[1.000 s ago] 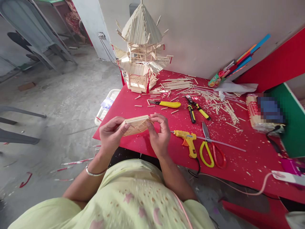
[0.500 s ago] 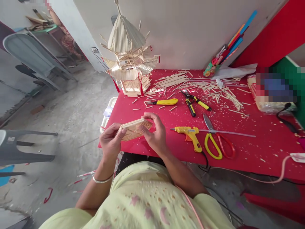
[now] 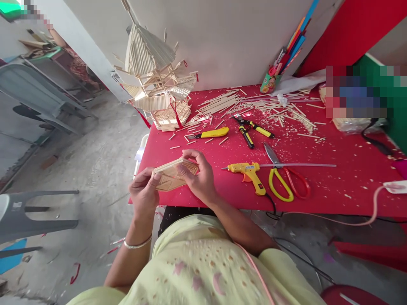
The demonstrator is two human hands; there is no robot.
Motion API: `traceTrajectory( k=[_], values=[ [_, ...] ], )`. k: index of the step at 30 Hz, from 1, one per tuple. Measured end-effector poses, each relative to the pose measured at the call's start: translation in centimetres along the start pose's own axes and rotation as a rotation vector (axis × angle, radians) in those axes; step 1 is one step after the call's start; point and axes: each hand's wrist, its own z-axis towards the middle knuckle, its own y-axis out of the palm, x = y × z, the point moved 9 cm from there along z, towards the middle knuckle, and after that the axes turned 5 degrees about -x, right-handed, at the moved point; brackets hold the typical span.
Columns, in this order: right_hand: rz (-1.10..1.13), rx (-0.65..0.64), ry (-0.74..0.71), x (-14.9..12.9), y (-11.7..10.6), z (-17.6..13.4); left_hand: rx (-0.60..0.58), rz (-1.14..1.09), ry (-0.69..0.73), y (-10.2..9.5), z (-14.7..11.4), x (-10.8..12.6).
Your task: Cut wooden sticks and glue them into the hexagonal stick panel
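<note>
Pale wooden-stick panel, flat and many-sided (image 3: 170,176), is pinched at opposite ends by the bare left hand (image 3: 144,190) and right hand (image 3: 201,180), fingers (image 3: 197,156) closed on it, above front-left of red desk (image 3: 333,188). Yellow glue gun (image 3: 249,170) is seen right of the hands; yellow utility knife (image 3: 214,132) is laid beyond.

stick panel (image 3: 169,178): tilted, more face showing | right hand (image 3: 202,180): thumb shifted inward onto panel's face
</note>
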Motion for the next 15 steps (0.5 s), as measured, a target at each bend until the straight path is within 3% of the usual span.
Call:
traceTrajectory(
  k=[5,9,15],
  values=[
    [0.009,0.034,-0.071,0.2,-1.0,-0.5,0.076,-0.166,-0.141,-1.3,0.6,-1.7],
    [0.005,0.012,0.071,2.7,-1.3,-1.5,0.000,-0.251,-0.265,-0.6,0.9,-2.9],
    [-0.075,-0.177,0.271,5.4,-0.1,-2.7,-0.044,-0.391,-0.409,0.2,0.8,-4.7]
  ],
)
